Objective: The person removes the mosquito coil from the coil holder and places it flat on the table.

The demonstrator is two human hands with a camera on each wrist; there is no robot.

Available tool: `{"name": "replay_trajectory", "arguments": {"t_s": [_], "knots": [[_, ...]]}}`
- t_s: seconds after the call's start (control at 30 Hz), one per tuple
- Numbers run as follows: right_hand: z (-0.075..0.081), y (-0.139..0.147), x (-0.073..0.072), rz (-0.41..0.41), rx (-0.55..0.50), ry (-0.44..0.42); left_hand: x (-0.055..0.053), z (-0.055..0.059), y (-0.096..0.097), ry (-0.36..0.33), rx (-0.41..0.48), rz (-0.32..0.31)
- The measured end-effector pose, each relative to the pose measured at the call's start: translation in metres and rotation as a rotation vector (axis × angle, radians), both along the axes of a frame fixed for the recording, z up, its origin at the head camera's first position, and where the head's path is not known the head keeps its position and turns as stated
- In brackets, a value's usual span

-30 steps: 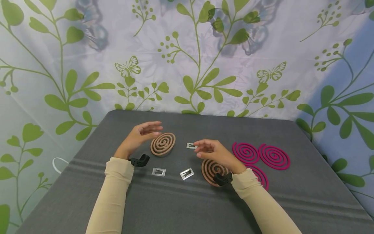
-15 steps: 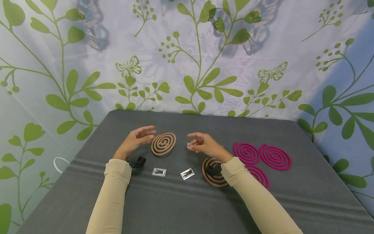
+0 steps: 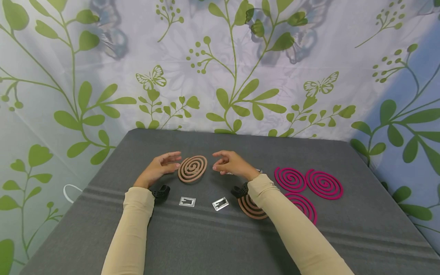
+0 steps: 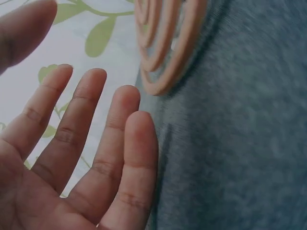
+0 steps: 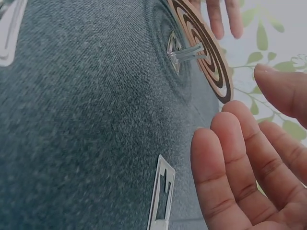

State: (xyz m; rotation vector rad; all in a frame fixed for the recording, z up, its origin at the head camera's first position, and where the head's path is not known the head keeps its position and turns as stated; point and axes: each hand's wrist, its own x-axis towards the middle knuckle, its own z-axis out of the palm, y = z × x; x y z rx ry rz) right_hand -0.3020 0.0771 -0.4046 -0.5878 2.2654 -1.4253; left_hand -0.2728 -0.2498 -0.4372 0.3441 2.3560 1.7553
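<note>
A brown mosquito coil [image 3: 192, 168] sits raised and tilted on a metal coil stand [image 5: 189, 52], whose upturned tab meets its middle in the right wrist view. My left hand [image 3: 158, 168] hovers at the coil's left side, fingers extended and apart from it. In the left wrist view the coil's outer ring [image 4: 165, 85] is just beyond those fingertips. My right hand [image 3: 235, 165] hovers to the coil's right, palm facing it, thumb apart from the fingers. Neither hand holds anything. Below the right hand lies another flat stand [image 5: 154, 203], partly hidden by it in the head view.
Two flat metal stands [image 3: 181, 201] lie nearer on the grey cloth-covered table [image 3: 192, 240]. A second brown coil [image 3: 252, 214] lies partly under the right sleeve. Three pink coils [image 3: 324, 184] lie to the right. A leaf-patterned curtain [image 3: 192, 84] hangs behind.
My right hand has moved left across the table, toward the raised brown coil. My left hand has drawn back slightly to the left of that coil.
</note>
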Motion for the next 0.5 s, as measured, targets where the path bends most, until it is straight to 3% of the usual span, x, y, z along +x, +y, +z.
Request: {"name": "replay_trajectory", "arguments": {"t_s": [0.5], "knots": [[-0.006, -0.032, -0.009, -0.006, 0.121, 0.031, -0.003, -0.002, 0.001, -0.055, -0.073, -0.028]]}}
